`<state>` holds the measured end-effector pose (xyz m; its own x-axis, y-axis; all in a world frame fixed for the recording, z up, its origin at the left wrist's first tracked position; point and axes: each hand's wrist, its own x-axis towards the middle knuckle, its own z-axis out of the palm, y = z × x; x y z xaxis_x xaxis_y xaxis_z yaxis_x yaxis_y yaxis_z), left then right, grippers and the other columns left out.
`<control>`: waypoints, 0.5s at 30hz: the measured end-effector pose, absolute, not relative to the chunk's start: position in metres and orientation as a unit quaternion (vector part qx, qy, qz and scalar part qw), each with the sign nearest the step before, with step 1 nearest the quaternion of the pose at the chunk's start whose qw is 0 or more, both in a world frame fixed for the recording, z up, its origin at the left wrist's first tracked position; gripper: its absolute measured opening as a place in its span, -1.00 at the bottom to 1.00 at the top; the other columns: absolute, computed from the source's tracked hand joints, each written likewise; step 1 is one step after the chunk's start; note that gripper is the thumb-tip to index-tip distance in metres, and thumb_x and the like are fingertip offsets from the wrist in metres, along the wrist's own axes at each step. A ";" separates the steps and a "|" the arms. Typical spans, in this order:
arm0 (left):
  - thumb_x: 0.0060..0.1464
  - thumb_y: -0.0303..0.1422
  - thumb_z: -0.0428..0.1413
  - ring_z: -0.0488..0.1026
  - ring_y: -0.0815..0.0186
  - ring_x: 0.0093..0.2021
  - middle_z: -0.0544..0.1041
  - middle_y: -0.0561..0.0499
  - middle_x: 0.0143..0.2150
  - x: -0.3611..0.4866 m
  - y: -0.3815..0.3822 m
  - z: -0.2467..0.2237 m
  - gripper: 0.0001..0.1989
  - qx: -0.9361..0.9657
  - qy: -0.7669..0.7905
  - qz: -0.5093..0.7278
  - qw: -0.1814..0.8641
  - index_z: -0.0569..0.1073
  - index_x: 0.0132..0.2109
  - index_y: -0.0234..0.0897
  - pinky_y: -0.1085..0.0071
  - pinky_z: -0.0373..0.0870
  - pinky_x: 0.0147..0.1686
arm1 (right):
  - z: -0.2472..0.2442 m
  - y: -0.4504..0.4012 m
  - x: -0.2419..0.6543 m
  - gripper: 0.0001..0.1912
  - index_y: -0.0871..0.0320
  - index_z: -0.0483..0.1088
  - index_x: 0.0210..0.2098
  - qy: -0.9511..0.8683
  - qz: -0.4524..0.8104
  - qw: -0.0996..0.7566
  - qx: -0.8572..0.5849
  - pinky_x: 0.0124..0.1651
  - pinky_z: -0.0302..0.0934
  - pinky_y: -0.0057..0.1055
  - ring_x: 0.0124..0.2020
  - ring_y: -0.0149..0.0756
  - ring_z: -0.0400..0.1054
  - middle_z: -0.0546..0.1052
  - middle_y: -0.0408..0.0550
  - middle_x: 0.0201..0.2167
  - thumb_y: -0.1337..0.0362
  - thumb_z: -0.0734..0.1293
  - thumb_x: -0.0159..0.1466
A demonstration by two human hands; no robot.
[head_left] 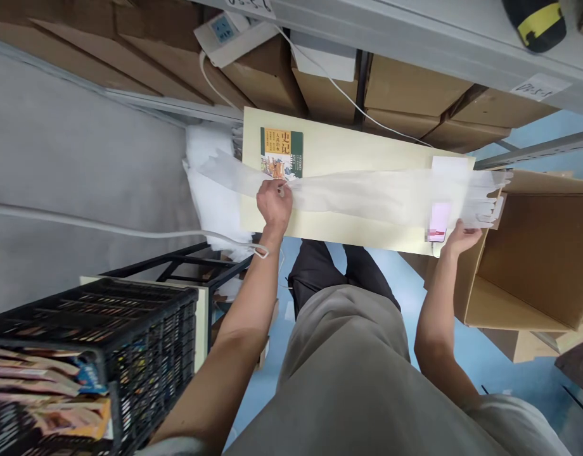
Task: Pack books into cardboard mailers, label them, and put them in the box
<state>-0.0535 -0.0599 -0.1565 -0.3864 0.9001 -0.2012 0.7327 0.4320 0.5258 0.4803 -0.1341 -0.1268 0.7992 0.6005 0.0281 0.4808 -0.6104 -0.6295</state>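
Observation:
A long, thin, translucent white plastic sheet (362, 193) stretches across a pale yellow board (358, 142). My left hand (274, 201) pinches it near its left part, just below a book (282, 149) with a green and yellow cover. My right hand (462, 238) has its fingers closed on the sheet's lower edge near the right end, where several narrow folds or strips overlap. A phone (438, 221) with a lit pinkish screen lies at the board's right, partly under the sheet. Past the left edge of the board, a pile of white sheets (215, 202) hangs down.
An open cardboard box (533, 266) stands at the right. At lower left is a black plastic crate (153, 342) with books. Cardboard boxes (410, 85) line the shelf behind, with a power strip (234, 35) on top. A white cable (130, 221) crosses the left side.

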 end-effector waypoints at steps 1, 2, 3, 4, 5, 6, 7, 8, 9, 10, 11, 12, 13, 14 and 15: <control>0.33 -0.45 0.13 0.61 0.03 0.08 0.60 -0.23 0.09 -0.054 -0.061 -0.157 -0.77 0.507 0.809 0.180 0.239 0.60 0.06 -0.31 0.13 0.43 0.31 | -0.122 -0.131 0.471 -0.47 0.11 0.44 0.27 -0.308 0.010 0.308 -0.900 0.39 0.47 0.30 0.29 0.20 0.52 0.52 0.36 0.21 -0.13 0.29 0.54; 0.32 -0.46 0.12 0.61 0.03 0.11 0.59 -0.24 0.14 -0.054 -0.063 -0.158 -0.72 0.510 0.804 0.185 0.244 0.60 0.11 -0.31 0.12 0.44 0.32 | -0.117 -0.126 0.457 -0.46 0.10 0.42 0.32 -0.312 -0.060 0.300 -0.899 0.42 0.45 0.31 0.34 0.21 0.48 0.49 0.38 0.26 -0.11 0.30 0.54; 0.31 -0.47 0.12 0.62 0.03 0.12 0.57 -0.27 0.20 -0.054 -0.066 -0.159 -0.67 0.512 0.799 0.195 0.248 0.59 0.17 -0.31 0.12 0.45 0.32 | -0.112 -0.119 0.439 -0.45 0.10 0.41 0.36 -0.332 -0.095 0.297 -0.890 0.44 0.43 0.30 0.38 0.22 0.44 0.47 0.39 0.30 -0.09 0.30 0.55; 0.30 -0.47 0.13 0.62 0.03 0.13 0.54 -0.29 0.27 -0.054 -0.068 -0.160 -0.61 0.513 0.794 0.206 0.253 0.56 0.23 -0.30 0.11 0.47 0.32 | -0.107 -0.111 0.417 -0.46 0.11 0.39 0.38 -0.378 -0.080 0.299 -0.873 0.45 0.41 0.30 0.41 0.20 0.42 0.46 0.39 0.32 -0.05 0.28 0.57; 0.30 -0.47 0.13 0.63 0.03 0.14 0.50 -0.31 0.34 -0.054 -0.071 -0.161 -0.55 0.514 0.789 0.218 0.258 0.52 0.29 -0.28 0.10 0.49 0.32 | -0.102 -0.101 0.391 -0.48 0.13 0.39 0.39 -0.425 -0.036 0.303 -0.852 0.46 0.39 0.28 0.40 0.17 0.43 0.47 0.36 0.32 -0.02 0.25 0.59; 0.29 -0.46 0.14 0.63 0.03 0.14 0.46 -0.32 0.38 -0.055 -0.073 -0.162 -0.51 0.513 0.785 0.229 0.262 0.49 0.34 -0.28 0.10 0.51 0.31 | -0.098 -0.090 0.363 -0.50 0.11 0.41 0.38 -0.471 0.023 0.298 -0.830 0.48 0.38 0.26 0.40 0.13 0.43 0.50 0.31 0.31 0.01 0.22 0.60; 0.30 -0.46 0.14 0.63 0.03 0.15 0.44 -0.34 0.40 -0.056 -0.076 -0.164 -0.48 0.512 0.781 0.238 0.266 0.45 0.37 -0.27 0.10 0.53 0.31 | -0.094 -0.079 0.333 -0.54 0.08 0.43 0.37 -0.516 0.090 0.281 -0.804 0.50 0.35 0.24 0.40 0.09 0.43 0.52 0.25 0.31 0.04 0.20 0.62; 0.30 -0.46 0.14 0.63 0.03 0.16 0.44 -0.35 0.41 -0.057 -0.077 -0.166 -0.47 0.511 0.779 0.243 0.270 0.43 0.39 -0.27 0.11 0.54 0.30 | -0.092 -0.066 0.303 -0.57 0.06 0.47 0.34 -0.565 0.160 0.252 -0.769 0.52 0.32 0.21 0.41 0.07 0.42 0.55 0.22 0.30 0.07 0.19 0.63; 0.30 -0.47 0.14 0.63 0.04 0.17 0.44 -0.35 0.40 -0.058 -0.079 -0.168 -0.46 0.512 0.776 0.246 0.274 0.41 0.40 -0.27 0.12 0.55 0.30 | -0.090 -0.054 0.272 -0.58 0.07 0.50 0.31 -0.612 0.223 0.219 -0.727 0.55 0.28 0.18 0.42 0.07 0.41 0.58 0.21 0.30 0.09 0.18 0.63; 0.31 -0.47 0.14 0.62 0.04 0.19 0.45 -0.35 0.39 -0.059 -0.080 -0.170 -0.46 0.515 0.772 0.248 0.279 0.40 0.40 -0.27 0.13 0.55 0.29 | -0.090 -0.041 0.243 -0.58 0.09 0.52 0.30 -0.653 0.276 0.186 -0.680 0.57 0.25 0.14 0.42 0.07 0.39 0.59 0.21 0.31 0.10 0.18 0.64; 0.31 -0.48 0.13 0.62 0.05 0.20 0.45 -0.35 0.39 -0.061 -0.081 -0.172 -0.45 0.519 0.767 0.248 0.285 0.38 0.41 -0.27 0.14 0.56 0.29 | -0.091 -0.029 0.214 -0.57 0.11 0.52 0.31 -0.688 0.316 0.152 -0.635 0.57 0.23 0.10 0.43 0.07 0.38 0.59 0.21 0.33 0.09 0.17 0.65; 0.31 -0.48 0.13 0.62 0.05 0.20 0.45 -0.35 0.39 -0.062 -0.082 -0.174 -0.45 0.525 0.761 0.247 0.291 0.38 0.41 -0.27 0.14 0.57 0.28 | -0.093 -0.017 0.188 -0.54 0.13 0.51 0.33 -0.716 0.343 0.116 -0.597 0.57 0.23 0.07 0.44 0.08 0.38 0.59 0.21 0.35 0.07 0.15 0.67; 0.32 -0.48 0.13 0.62 0.05 0.20 0.45 -0.35 0.38 -0.065 -0.083 -0.175 -0.45 0.530 0.756 0.246 0.296 0.37 0.41 -0.26 0.14 0.57 0.29 | -0.097 -0.005 0.163 -0.51 0.15 0.49 0.35 -0.738 0.360 0.075 -0.566 0.55 0.23 0.06 0.43 0.10 0.39 0.60 0.22 0.36 0.05 0.12 0.68; 0.33 -0.48 0.12 0.61 0.05 0.20 0.45 -0.34 0.38 -0.067 -0.084 -0.175 -0.46 0.535 0.752 0.246 0.298 0.37 0.42 -0.24 0.13 0.57 0.29 | -0.101 0.005 0.141 -0.47 0.19 0.48 0.36 -0.752 0.369 0.030 -0.545 0.52 0.24 0.08 0.42 0.13 0.40 0.61 0.25 0.35 0.03 0.10 0.69; 0.35 -0.47 0.12 0.61 0.05 0.21 0.46 -0.33 0.37 -0.070 -0.086 -0.175 -0.47 0.538 0.749 0.246 0.298 0.37 0.42 -0.23 0.11 0.57 0.30 | -0.106 0.015 0.122 -0.43 0.24 0.49 0.34 -0.759 0.372 -0.017 -0.534 0.51 0.23 0.11 0.40 0.19 0.42 0.63 0.32 0.32 0.00 0.08 0.70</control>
